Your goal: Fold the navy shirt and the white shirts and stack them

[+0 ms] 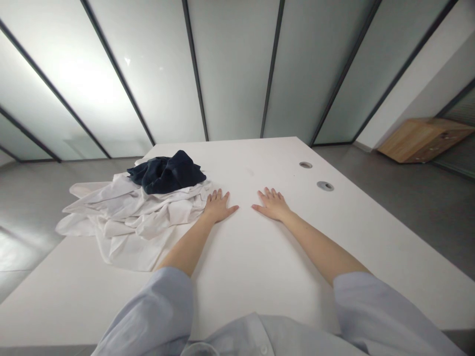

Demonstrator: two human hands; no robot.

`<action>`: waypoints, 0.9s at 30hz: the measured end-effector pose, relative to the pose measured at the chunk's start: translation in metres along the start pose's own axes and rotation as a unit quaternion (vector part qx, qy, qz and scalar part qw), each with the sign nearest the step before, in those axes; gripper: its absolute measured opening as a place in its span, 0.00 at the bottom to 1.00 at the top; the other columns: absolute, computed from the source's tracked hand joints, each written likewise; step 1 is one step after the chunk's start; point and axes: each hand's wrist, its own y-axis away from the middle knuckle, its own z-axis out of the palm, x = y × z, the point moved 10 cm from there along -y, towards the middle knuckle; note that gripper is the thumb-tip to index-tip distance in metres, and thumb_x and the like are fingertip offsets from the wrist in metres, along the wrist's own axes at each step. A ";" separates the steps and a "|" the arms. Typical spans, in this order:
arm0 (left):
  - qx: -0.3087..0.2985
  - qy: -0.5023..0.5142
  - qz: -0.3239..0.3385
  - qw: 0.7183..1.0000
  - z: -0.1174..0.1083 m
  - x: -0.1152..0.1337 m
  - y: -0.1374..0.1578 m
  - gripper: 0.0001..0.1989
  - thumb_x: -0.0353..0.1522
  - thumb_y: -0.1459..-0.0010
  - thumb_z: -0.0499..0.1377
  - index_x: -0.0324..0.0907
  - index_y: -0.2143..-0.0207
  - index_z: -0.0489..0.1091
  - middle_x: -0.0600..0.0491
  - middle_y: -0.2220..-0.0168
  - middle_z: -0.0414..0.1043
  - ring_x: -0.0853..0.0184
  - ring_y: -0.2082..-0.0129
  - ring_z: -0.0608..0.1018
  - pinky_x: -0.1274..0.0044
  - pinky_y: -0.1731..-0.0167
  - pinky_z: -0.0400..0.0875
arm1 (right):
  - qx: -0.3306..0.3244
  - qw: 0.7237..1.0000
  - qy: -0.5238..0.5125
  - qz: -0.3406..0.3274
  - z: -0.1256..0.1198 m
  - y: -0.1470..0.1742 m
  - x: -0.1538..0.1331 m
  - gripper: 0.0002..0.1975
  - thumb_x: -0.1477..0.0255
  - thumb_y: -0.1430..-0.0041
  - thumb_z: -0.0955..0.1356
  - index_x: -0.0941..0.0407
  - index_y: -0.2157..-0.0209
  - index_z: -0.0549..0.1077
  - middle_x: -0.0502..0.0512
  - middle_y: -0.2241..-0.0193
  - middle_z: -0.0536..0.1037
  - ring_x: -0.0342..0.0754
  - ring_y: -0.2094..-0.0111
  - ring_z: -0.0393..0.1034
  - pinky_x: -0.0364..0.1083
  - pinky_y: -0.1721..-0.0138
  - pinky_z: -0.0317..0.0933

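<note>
My left hand (218,206) lies flat on the white table (256,267), palm down, fingers spread. It is right beside the edge of a heap of crumpled white cloth (122,207); whether the fingers touch the cloth I cannot tell. On top of that heap sits a bunched dark navy cloth (168,173). My right hand (272,203) also rests palm down on the tabletop, its fingers apart and nothing in it. The two thumbs point toward each other with a gap of bare tabletop between them.
Two round grommets (325,186) are set into the table's right side. Part of the white heap hangs over the left edge. Frosted glass panels (233,69) stand beyond the far edge. A wooden cabinet (415,140) is on the grey floor at the right.
</note>
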 end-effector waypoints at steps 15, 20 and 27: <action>0.000 0.002 -0.003 1.000 -0.002 0.000 0.001 0.45 0.60 0.42 0.39 0.44 0.31 0.46 0.44 0.30 0.40 0.49 0.31 0.45 0.59 0.36 0.42 | -0.003 1.000 -0.001 0.001 0.000 0.001 0.000 0.47 0.39 0.43 0.50 0.54 0.31 0.46 0.63 0.31 0.42 0.65 0.32 0.36 0.61 0.36 0.33; -0.004 0.006 -0.003 1.000 -0.001 0.000 0.001 0.45 0.61 0.43 0.38 0.43 0.31 0.46 0.43 0.30 0.39 0.49 0.31 0.44 0.58 0.36 0.42 | -0.009 1.000 -0.002 0.004 -0.002 0.002 -0.001 0.47 0.40 0.42 0.51 0.55 0.31 0.47 0.64 0.31 0.42 0.65 0.32 0.35 0.61 0.36 0.33; 0.000 0.001 -0.005 1.000 -0.001 -0.001 0.001 0.45 0.60 0.42 0.39 0.44 0.31 0.46 0.44 0.30 0.39 0.49 0.31 0.45 0.59 0.36 0.43 | -0.005 1.000 -0.002 0.002 -0.003 0.002 -0.001 0.47 0.39 0.43 0.51 0.55 0.32 0.48 0.64 0.31 0.43 0.66 0.32 0.36 0.61 0.36 0.34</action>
